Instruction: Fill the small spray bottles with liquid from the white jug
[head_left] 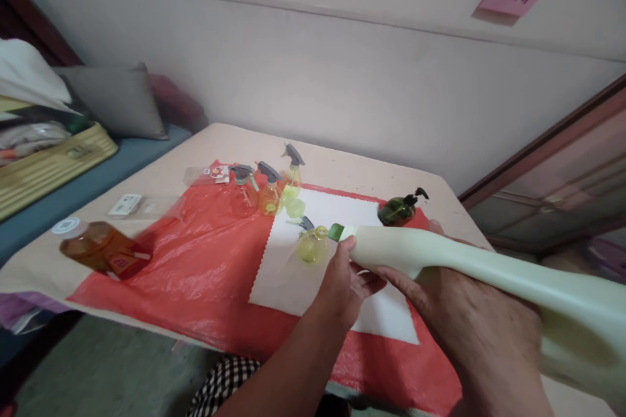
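Note:
A large pale green bottle (pixel 489 273) with a green cap (pixel 336 232) lies tipped on its side above the table, cap pointing left. My right hand (pixel 469 332) is wrapped around its neck and body. My left hand (pixel 345 283) pinches the neck just behind the cap. Right beside the cap, a small yellow-green spray bottle (pixel 312 244) lies on a white cloth (pixel 323 260).
Red plastic sheet (pixel 205 267) covers the beige table (pixel 342 169). Three small spray bottles (pixel 268 192) stand at the back, a dark green pump bottle (pixel 398 210) to the right, an orange liquid bottle (pixel 102 249) at left. A bed with pillows is at far left.

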Demonstrator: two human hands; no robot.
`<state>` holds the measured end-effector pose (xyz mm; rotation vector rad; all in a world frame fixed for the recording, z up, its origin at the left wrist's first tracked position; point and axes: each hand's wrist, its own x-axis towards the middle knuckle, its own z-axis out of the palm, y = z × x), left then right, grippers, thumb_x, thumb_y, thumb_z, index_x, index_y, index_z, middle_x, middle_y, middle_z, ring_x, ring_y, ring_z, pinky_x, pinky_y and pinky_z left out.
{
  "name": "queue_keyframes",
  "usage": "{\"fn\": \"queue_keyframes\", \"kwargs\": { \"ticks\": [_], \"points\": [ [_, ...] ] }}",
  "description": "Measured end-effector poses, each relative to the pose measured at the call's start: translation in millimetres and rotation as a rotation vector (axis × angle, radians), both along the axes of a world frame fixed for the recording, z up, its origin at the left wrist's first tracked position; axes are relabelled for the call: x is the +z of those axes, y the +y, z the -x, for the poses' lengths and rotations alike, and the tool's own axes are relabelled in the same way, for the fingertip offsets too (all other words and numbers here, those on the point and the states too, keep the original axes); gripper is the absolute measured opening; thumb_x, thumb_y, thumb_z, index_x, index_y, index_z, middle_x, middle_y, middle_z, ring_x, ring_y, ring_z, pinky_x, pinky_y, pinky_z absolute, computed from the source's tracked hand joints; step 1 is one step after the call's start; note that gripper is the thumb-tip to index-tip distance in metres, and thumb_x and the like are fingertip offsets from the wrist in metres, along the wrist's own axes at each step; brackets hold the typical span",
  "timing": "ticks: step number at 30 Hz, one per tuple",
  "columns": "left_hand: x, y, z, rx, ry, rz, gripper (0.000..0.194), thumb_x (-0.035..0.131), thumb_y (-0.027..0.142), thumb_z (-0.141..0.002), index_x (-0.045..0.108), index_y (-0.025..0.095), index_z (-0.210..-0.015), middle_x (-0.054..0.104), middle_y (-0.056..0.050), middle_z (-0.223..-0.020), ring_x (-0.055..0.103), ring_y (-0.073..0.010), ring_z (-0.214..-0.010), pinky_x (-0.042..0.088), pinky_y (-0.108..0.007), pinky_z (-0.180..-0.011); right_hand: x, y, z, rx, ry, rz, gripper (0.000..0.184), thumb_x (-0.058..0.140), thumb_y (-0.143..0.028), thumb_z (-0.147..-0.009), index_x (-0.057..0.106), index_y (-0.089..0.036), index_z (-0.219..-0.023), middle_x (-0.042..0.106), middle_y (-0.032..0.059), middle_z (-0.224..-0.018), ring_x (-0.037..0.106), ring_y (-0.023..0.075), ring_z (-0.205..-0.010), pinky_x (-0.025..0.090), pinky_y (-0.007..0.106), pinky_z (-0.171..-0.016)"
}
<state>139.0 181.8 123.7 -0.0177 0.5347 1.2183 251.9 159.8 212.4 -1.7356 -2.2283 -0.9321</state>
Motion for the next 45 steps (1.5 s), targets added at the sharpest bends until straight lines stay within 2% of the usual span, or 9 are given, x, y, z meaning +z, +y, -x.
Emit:
{"fn": "queue_keyframes", "kwargs": {
  "ticks": [8, 15, 21, 26, 34, 40, 45],
  "points": [
    [0.4, 0.1, -0.1, 0.009, -0.015, 0.003, 0.039, 0.060, 0.046, -0.085, 0.063, 0.016, -0.110, 0.065, -0.009, -0.101, 0.064, -0.0193, -0.082, 0.051, -0.036, -0.083, -2.5, 1.0, -3.4, 0.000, -0.030, 0.004, 0.083, 0.037, -0.072, -0.093, 0.048, -0.007, -0.144, 0.066, 0.0220, -0.102, 0.061, 0.0386, -0.097, 0.046, 0.041, -0.071],
    [0.1, 0.5, 1.0, 0.006, -0.028, -0.015, 0.039, 0.060, 0.045, -0.086, 0.063, 0.015, -0.111, 0.065, -0.009, -0.101, 0.064, -0.0189, -0.081, 0.052, -0.035, -0.081, -4.3, 1.8, -3.7, 0.004, -0.028, -0.006, 0.083, 0.039, -0.071, -0.093, 0.043, -0.007, -0.147, 0.066, 0.0207, -0.105, 0.061, 0.0374, -0.099, 0.048, 0.040, -0.073],
    [2.1, -0.5, 2.4, 0.019, -0.015, 0.005, 0.039, 0.061, 0.045, -0.085, 0.063, 0.016, -0.111, 0.066, -0.011, -0.104, 0.064, -0.0199, -0.083, 0.052, -0.035, -0.081, -2.9, 2.2, -3.5, 0.020, -0.042, -0.015, 0.089, 0.039, -0.073, -0.092, 0.042, -0.002, -0.147, 0.065, 0.0224, -0.106, 0.060, 0.0385, -0.098, 0.049, 0.044, -0.076],
    [0.8, -0.7, 1.4, 0.020, -0.031, -0.013, 0.041, 0.061, 0.045, -0.085, 0.062, 0.015, -0.113, 0.065, -0.011, -0.106, 0.065, -0.0200, -0.083, 0.052, -0.036, -0.083, -3.6, 2.5, -4.6, 0.012, -0.024, 0.009, 0.087, 0.038, -0.073, -0.092, 0.042, -0.006, -0.149, 0.065, 0.0226, -0.112, 0.060, 0.0397, -0.103, 0.049, 0.043, -0.076],
    [0.9, -0.3, 1.8, 0.016, -0.028, -0.015, 0.041, 0.060, 0.045, -0.085, 0.063, 0.015, -0.113, 0.065, -0.011, -0.106, 0.065, -0.0198, -0.082, 0.052, -0.036, -0.084, -2.6, 1.1, -3.3, 0.002, -0.025, 0.013, 0.084, 0.038, -0.074, -0.092, 0.049, -0.008, -0.144, 0.066, 0.0216, -0.104, 0.060, 0.0397, -0.102, 0.048, 0.043, -0.075],
    [0.4, -1.1, 1.6, 0.012, -0.017, -0.028, 0.041, 0.060, 0.046, -0.086, 0.063, 0.016, -0.113, 0.066, -0.011, -0.107, 0.065, -0.0208, -0.085, 0.052, -0.037, -0.085, -4.0, 1.4, -3.6, -0.002, 0.001, 0.013, 0.090, 0.036, -0.075, -0.091, 0.040, -0.007, -0.150, 0.065, 0.0235, -0.114, 0.059, 0.0409, -0.106, 0.049, 0.043, -0.074],
    [1.9, -0.9, 1.5, 0.012, -0.011, -0.011, 0.040, 0.061, 0.047, -0.084, 0.062, 0.017, -0.111, 0.065, -0.011, -0.105, 0.065, -0.0219, -0.087, 0.052, -0.039, -0.087, -3.2, 1.9, -2.7, -0.008, 0.007, 0.028, 0.086, 0.035, -0.074, -0.092, 0.044, -0.008, -0.147, 0.065, 0.0224, -0.113, 0.058, 0.0409, -0.107, 0.048, 0.043, -0.075]
  ]
}}
